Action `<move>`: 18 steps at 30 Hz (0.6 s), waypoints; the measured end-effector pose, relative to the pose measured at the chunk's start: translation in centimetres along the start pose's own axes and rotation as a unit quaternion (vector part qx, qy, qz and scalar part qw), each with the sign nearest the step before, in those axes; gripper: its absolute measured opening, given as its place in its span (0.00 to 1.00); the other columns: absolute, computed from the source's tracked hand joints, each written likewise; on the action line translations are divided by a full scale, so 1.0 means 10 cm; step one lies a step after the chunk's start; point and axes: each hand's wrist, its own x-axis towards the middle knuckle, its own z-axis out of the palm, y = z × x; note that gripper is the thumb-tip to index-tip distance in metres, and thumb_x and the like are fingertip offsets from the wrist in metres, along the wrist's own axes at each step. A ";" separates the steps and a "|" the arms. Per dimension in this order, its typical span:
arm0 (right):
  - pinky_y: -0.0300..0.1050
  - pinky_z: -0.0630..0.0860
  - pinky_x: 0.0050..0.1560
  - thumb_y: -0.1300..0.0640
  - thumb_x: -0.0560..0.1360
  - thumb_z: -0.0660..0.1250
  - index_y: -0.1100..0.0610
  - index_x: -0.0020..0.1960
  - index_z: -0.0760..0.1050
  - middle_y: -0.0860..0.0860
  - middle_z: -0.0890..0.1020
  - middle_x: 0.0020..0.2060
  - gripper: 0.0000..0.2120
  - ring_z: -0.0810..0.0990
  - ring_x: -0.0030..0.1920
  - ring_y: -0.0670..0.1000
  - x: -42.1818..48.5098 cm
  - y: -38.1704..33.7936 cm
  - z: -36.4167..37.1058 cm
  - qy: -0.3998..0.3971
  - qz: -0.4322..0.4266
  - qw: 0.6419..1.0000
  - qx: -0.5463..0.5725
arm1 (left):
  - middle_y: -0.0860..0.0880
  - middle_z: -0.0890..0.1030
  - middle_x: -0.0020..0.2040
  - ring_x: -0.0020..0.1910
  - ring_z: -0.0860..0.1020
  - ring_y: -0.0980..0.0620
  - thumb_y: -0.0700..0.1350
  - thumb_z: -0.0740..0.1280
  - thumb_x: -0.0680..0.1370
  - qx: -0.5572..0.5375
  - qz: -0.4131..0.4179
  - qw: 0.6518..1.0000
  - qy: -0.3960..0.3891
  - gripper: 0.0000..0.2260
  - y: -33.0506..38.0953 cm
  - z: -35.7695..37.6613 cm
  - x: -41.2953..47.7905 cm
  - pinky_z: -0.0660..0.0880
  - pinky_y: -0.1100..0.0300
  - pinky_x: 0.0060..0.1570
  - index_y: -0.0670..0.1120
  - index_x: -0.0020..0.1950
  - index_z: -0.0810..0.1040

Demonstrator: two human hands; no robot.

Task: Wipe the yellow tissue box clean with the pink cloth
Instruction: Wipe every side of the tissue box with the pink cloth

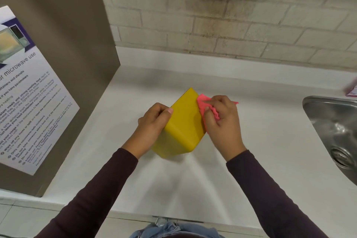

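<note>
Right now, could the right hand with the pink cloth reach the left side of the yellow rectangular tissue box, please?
Probably not: the left hand grips and covers that side of the yellow tissue box; the right hand holds the pink cloth against the opposite side.

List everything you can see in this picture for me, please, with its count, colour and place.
yellow tissue box: one, yellow, centre, between the hands.
pink cloth: one, pink, against the box's right side.
countertop: one, white, under everything.
sink: one, steel, right edge.
microwave notice: one, white and purple, on the panel.
panel: one, grey-brown, left.
brick wall: one, pale, behind the countertop.
packet: one, pink and white, far right, mostly cut off.
left hand: one, grips the box's left side.
right hand: one, holds the cloth.
sleeves: two, dark, on the forearms.
</note>
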 end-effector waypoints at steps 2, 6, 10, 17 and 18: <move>0.41 0.67 0.53 0.61 0.72 0.61 0.58 0.48 0.82 0.54 0.78 0.47 0.12 0.74 0.49 0.55 -0.07 -0.11 0.07 -0.022 -0.044 0.998 -0.028 | 0.52 0.76 0.47 0.59 0.71 0.39 0.69 0.55 0.67 0.000 -0.006 1.000 0.009 0.16 0.00 0.00 0.00 0.69 0.40 0.61 0.60 0.40 0.72; 0.43 0.68 0.56 0.58 0.72 0.60 0.57 0.52 0.82 0.54 0.78 0.46 0.15 0.75 0.49 0.55 -0.22 -0.26 0.12 -0.053 -0.110 0.992 -0.009 | 0.51 0.77 0.44 0.58 0.72 0.38 0.67 0.56 0.68 -0.017 -0.007 0.999 0.036 0.15 -0.01 0.00 0.02 0.69 0.37 0.61 0.58 0.40 0.73; 0.50 0.69 0.56 0.59 0.71 0.61 0.59 0.50 0.82 0.55 0.77 0.45 0.14 0.74 0.49 0.58 -0.35 -0.24 0.09 -0.078 -0.176 0.981 -0.006 | 0.54 0.77 0.41 0.56 0.73 0.39 0.66 0.56 0.68 -0.016 -0.005 0.999 0.036 0.14 -0.02 0.01 0.04 0.69 0.39 0.60 0.59 0.39 0.74; 0.39 0.61 0.61 0.60 0.70 0.67 0.54 0.54 0.75 0.51 0.70 0.51 0.13 0.69 0.51 0.56 -0.61 0.06 0.09 -0.079 -0.312 0.946 -0.049 | 0.49 0.75 0.41 0.46 0.73 0.45 0.66 0.56 0.68 -0.035 -0.001 0.999 0.033 0.21 -0.03 -0.02 0.08 0.70 0.44 0.53 0.49 0.41 0.73; 0.39 0.61 0.61 0.60 0.70 0.68 0.54 0.54 0.74 0.51 0.70 0.52 0.13 0.69 0.52 0.56 -0.65 0.13 0.12 -0.064 -0.310 0.947 -0.060 | 0.47 0.74 0.42 0.45 0.72 0.46 0.66 0.56 0.67 -0.043 -0.003 0.998 0.039 0.24 -0.03 -0.03 0.09 0.69 0.46 0.50 0.46 0.42 0.72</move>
